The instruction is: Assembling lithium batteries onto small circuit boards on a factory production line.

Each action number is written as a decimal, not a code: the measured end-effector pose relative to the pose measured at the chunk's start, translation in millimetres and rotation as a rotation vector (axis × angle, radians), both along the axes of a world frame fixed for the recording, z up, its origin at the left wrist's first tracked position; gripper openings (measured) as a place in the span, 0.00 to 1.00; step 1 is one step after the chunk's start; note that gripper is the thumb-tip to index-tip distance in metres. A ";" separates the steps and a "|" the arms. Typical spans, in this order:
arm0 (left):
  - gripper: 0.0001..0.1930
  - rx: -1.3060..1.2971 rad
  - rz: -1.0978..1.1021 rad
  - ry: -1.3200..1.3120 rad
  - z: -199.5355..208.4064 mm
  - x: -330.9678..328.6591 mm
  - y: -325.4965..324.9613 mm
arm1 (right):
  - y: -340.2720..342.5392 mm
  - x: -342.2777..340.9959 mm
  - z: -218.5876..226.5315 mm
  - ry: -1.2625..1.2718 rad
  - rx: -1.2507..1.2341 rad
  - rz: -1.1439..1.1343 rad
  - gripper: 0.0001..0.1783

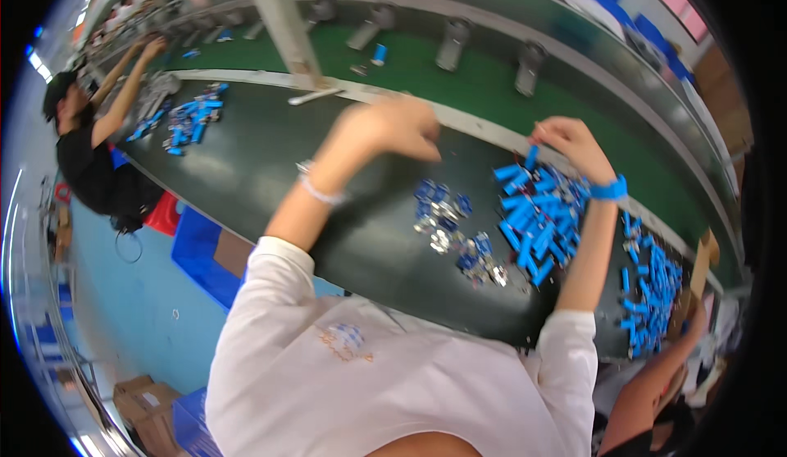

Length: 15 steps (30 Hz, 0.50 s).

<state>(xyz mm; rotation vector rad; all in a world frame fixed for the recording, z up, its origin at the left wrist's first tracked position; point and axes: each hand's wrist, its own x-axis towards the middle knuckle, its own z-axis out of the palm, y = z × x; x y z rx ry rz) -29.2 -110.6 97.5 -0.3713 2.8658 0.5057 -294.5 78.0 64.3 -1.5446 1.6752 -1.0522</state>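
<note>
My left hand (398,129) is raised over the far side of the dark green work surface. It is smeared by motion, and I cannot make out its fingers or anything in them. My right hand (574,141) is closed in a pinch at the far edge of a pile of blue cylindrical batteries (537,219). A single blue battery (532,157) hangs upright just below those fingertips, with a bit of red, probably a wire, at the pinch. Between my arms lie two small heaps of blue-and-silver parts (443,211), their exact kind too small to tell.
Beyond a pale rail runs a green conveyor belt (484,104) carrying a blue battery (379,54) and metal fixtures (453,43). A post (283,27) stands at the rail. Co-workers sit left and right, beside more battery piles (652,285). Blue bins (205,256) stand lower left.
</note>
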 end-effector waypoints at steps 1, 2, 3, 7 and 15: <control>0.23 0.003 -0.038 -0.069 -5.2 3.8 14.4 | -0.3 7.3 8.4 -0.038 0.007 -0.032 0.12; 0.23 0.006 -0.070 -0.164 -13.6 3.3 23.5 | -2.9 14.1 16.5 -0.074 0.021 -0.052 0.12; 0.22 0.050 -0.063 -0.234 -27.7 -0.3 28.4 | -1.3 19.1 25.4 -0.073 -0.031 -0.062 0.11; 0.17 0.090 -0.008 -0.386 -41.4 -17.0 35.1 | -2.8 30.9 17.8 -0.383 -0.291 -0.090 0.10; 0.11 0.106 -0.012 -0.050 -39.7 -8.9 17.3 | -21.8 58.4 23.4 -0.234 -0.171 -0.240 0.14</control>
